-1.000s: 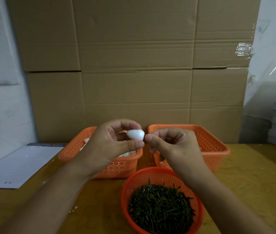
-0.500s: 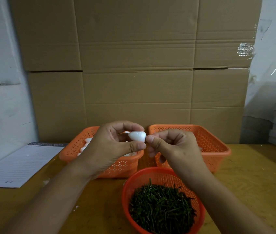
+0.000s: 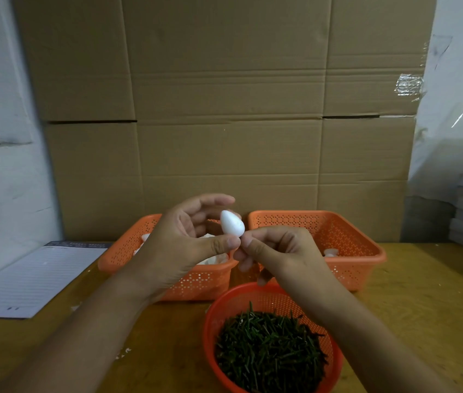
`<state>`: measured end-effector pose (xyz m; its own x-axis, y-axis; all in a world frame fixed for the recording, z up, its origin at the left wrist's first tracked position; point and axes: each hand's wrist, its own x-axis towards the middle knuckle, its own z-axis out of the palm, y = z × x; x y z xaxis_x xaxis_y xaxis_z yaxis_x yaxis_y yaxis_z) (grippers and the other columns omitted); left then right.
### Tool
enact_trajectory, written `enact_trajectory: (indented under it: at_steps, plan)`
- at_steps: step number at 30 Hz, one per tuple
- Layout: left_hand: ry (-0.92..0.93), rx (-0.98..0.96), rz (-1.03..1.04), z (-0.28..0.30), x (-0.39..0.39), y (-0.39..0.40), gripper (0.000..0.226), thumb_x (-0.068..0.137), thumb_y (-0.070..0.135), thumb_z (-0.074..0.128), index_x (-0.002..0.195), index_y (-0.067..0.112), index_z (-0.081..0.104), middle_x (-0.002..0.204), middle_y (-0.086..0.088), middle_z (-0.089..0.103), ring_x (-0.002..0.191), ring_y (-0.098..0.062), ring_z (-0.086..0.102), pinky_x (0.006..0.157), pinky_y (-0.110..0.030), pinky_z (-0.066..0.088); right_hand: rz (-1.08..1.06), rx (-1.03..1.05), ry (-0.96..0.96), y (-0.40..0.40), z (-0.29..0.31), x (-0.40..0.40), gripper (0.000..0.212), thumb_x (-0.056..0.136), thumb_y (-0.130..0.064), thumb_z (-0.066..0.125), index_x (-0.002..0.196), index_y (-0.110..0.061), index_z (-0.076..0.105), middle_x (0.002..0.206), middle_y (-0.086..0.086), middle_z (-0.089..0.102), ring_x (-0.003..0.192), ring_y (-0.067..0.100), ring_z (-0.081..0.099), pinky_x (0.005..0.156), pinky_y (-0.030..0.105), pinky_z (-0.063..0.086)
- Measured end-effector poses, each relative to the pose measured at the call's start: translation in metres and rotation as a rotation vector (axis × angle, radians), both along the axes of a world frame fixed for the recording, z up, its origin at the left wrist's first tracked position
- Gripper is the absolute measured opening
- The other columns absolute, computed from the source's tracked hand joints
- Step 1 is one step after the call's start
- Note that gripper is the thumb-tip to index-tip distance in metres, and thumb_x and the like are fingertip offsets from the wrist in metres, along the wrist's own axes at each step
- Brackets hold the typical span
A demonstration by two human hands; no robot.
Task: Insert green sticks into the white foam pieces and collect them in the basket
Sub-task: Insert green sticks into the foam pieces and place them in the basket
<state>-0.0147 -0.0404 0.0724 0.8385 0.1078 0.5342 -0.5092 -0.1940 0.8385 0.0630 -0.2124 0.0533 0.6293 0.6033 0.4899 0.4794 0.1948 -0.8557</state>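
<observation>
Sticks (image 3: pixel 270 353) in bowl (image 3: pixel 335 353) before baskets (image 3: pixel 366 268)

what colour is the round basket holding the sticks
Orange-red round basket, seen in the head view.

The egg-shaped piece (image 3: pixel 232 224) looks like white foam, matt and finely grained. The two square baskets (image 3: pixel 346 239) and the round basket (image 3: pixel 221 307) are orange plastic, perforated and slightly glossy. The sticks (image 3: pixel 270 353) are dark green, thin and matt. The table (image 3: pixel 434 302) is yellowish wood with visible grain. Behind stands brown corrugated cardboard (image 3: pixel 224 109), creased and dull, bearing shiny clear tape (image 3: pixel 409 85). The lined pad (image 3: pixel 34 276) is paper
</observation>
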Motion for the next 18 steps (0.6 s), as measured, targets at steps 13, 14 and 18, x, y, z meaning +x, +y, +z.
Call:
enact_trajectory:
  at_steps: [13, 14, 18]
  plan:
    - [0.026, -0.044, 0.042, -0.0037, 0.0034, -0.0074, 0.031, 0.073, 0.025, 0.082, 0.103, 0.023, 0.075, 0.106, -0.007, 0.076, 0.095, -0.017, 0.073, 0.072, -0.025, 0.059, -0.09, 0.033, 0.052, 0.0022, -0.0013, 0.0021, 0.01, 0.09, -0.01, 0.069, 0.084, -0.005, 0.075, 0.071, 0.016, 0.071, 0.065, 0.03, 0.062, 0.051, 0.029, 0.048]
    - [0.027, -0.041, 0.057, -0.0042, 0.0037, -0.0074, 0.029, 0.074, 0.026, 0.08, 0.102, 0.023, 0.076, 0.105, -0.006, 0.076, 0.095, -0.016, 0.073, 0.072, -0.024, 0.058, -0.082, 0.028, 0.045, 0.002, -0.0011, 0.0017, 0.01, 0.09, -0.01, 0.069, 0.084, -0.005, 0.075, 0.072, 0.015, 0.072, 0.065, 0.026, 0.064, 0.051, 0.027, 0.049]
    - [0.043, -0.023, 0.051, -0.0048, 0.0039, -0.0059, 0.027, 0.079, 0.029, 0.08, 0.105, 0.024, 0.076, 0.107, -0.006, 0.076, 0.095, -0.014, 0.072, 0.072, -0.022, 0.056, -0.04, 0.028, 0.049, 0.001, -0.001, 0.0001, 0.012, 0.092, -0.008, 0.066, 0.085, -0.005, 0.075, 0.073, 0.008, 0.074, 0.065, 0.014, 0.067, 0.05, 0.022, 0.049]
